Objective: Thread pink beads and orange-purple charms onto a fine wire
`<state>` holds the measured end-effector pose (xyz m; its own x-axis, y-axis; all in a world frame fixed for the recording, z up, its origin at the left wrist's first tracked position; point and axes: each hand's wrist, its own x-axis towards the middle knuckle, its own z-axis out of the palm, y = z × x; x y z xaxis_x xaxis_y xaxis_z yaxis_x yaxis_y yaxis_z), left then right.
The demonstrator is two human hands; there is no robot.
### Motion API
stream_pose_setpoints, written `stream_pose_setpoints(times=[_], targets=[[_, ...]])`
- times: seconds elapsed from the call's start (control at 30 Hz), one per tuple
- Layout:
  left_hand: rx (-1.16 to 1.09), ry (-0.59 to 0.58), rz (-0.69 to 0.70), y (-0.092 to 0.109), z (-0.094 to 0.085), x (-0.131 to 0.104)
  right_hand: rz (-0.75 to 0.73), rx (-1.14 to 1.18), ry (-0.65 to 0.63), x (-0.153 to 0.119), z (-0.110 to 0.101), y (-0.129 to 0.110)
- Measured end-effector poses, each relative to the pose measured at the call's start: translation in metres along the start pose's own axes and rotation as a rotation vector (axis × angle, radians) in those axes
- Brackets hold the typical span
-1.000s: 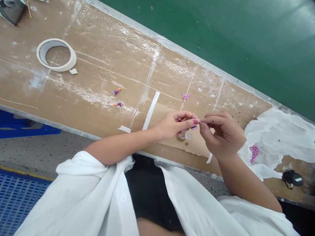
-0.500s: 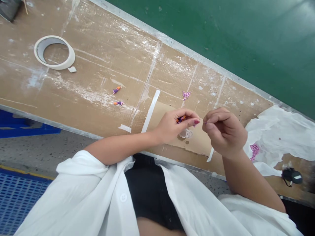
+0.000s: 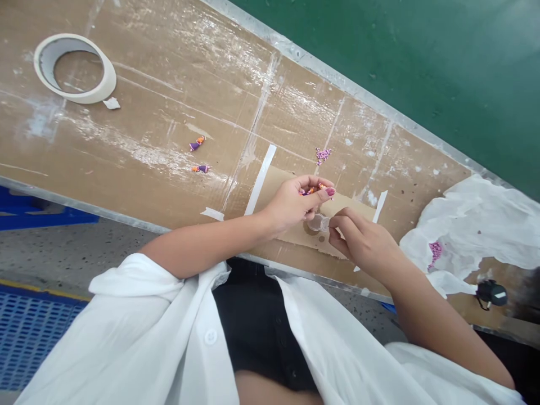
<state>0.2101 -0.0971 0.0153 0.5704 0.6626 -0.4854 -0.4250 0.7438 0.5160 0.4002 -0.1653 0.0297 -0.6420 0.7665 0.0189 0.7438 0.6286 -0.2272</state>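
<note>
My left hand (image 3: pixel 291 202) is closed around several small purple-and-orange figurines (image 3: pixel 310 191), mostly hidden by the fingers. One of them pokes out near the thumb tip. Just below it, a small clear plastic cup (image 3: pixel 316 223) sits on a piece of brown cardboard (image 3: pixel 278 181). The fingers of my right hand (image 3: pixel 363 239) are pinched together at the cup's right rim; whatever is between the tips is hidden. Two similar figurines lie apart on the table to the left, an upper figurine (image 3: pixel 197 143) and a lower figurine (image 3: pixel 200 169).
A small pile of pink beads (image 3: pixel 323 156) lies beyond the cardboard. More pink beads (image 3: pixel 435 254) rest on crumpled white plastic (image 3: pixel 472 222) at right, near a black object (image 3: pixel 491 293). A tape roll (image 3: pixel 75 68) is at far left. White tape strips (image 3: pixel 260 179) edge the cardboard.
My right hand has moved down and left from beside my left fingertips to the clear cup. A tiny purple piece showed at its fingertips before. The view has shifted slightly.
</note>
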Motion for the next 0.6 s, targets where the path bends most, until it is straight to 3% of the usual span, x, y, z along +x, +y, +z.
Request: stream_pose_setpoints(times=[0.17, 0.27, 0.4, 0.6], targets=[[-0.026, 0.019, 0.002, -0.001, -0.001, 0.001, 0.007, 0.130, 0.043, 0.006, -0.007, 0.001], [-0.013, -0.004, -0.039, 0.000, -0.001, 0.000, 0.069, 0.228, 0.222, 0.014, -0.014, 0.000], [-0.028, -0.118, -0.138, -0.001, -0.002, -0.002, 0.128, 0.181, 0.462, 0.026, -0.015, -0.007], [-0.103, -0.220, -0.177, -0.001, -0.004, -0.001, 0.125, 0.146, 0.564, 0.035, -0.009, -0.015]])
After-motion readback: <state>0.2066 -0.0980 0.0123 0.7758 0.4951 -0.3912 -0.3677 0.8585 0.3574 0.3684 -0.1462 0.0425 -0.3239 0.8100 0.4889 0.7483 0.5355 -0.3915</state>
